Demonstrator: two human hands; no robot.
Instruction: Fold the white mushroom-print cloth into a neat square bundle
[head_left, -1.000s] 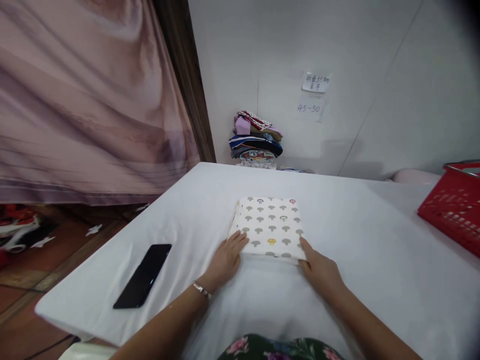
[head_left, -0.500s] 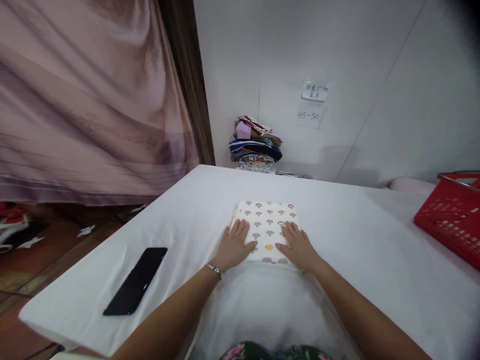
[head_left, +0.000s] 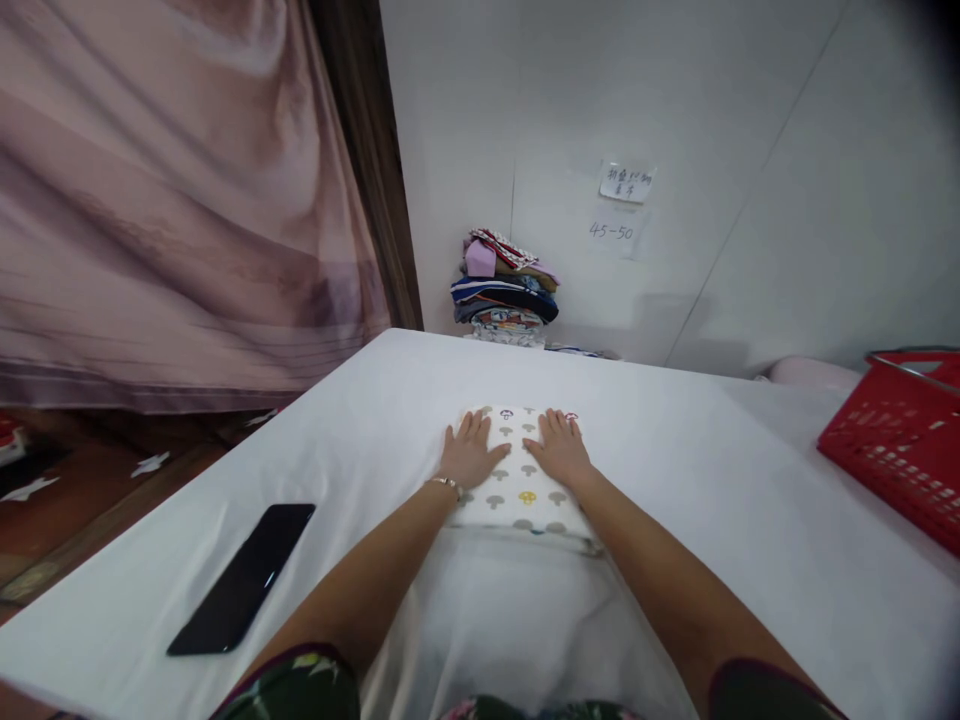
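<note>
A folded white cloth with a mushroom print point(head_left: 517, 490) lies in front of me on the white-covered table point(head_left: 675, 480). My left hand point(head_left: 470, 455) rests flat on its upper left part, fingers spread, a bracelet at the wrist. On the upper right part lies my right hand point(head_left: 561, 447), palm down with its fingers apart. Both thumbs point inward, with a strip of cloth showing between them. The cloth's near edge shows several layers.
A black phone point(head_left: 244, 578) lies on the table at the left. Against the wall behind the table stands a stack of folded clothes point(head_left: 506, 285). A red basket point(head_left: 900, 435) is at the right edge. A pink curtain point(head_left: 180, 200) hangs at the left.
Both hands have slid forward over the cloth, from its middle to its far part. The view has shifted slightly, and sleeves now show at the bottom.
</note>
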